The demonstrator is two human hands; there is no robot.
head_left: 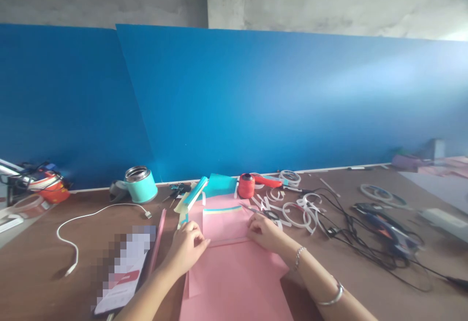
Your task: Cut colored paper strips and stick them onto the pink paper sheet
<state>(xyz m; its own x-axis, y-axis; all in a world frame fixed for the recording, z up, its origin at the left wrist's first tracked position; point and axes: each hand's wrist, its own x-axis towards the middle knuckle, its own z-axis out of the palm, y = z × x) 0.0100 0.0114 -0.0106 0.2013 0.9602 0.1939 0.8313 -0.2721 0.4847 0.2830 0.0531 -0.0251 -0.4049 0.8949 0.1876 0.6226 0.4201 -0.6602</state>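
Observation:
A long pink sheet (pixel 237 277) lies in front of me, with a smaller pink panel (pixel 223 223) on its far part, edged by a blue and pale yellow strip. My left hand (pixel 190 245) has its fingers bent at the panel's left edge, thumb stretched along the fold. Opposite it, my right hand (pixel 263 231) has curled fingers at the right edge of the same pink piece. A thin pointed blade, apparently scissors (pixel 253 210), shows just beyond the right fingers; whether they hold it I cannot make out.
Beyond the panel stand a red thread spool (pixel 246 186) and teal sheets (pixel 221 184). Several white strips (pixel 298 214) and black cables (pixel 351 228) lie to the right. Leftward are a phone (pixel 126 274), a white cable (pixel 106 209) and a turquoise mug (pixel 142 185). A blue partition (pixel 256 102) closes the back.

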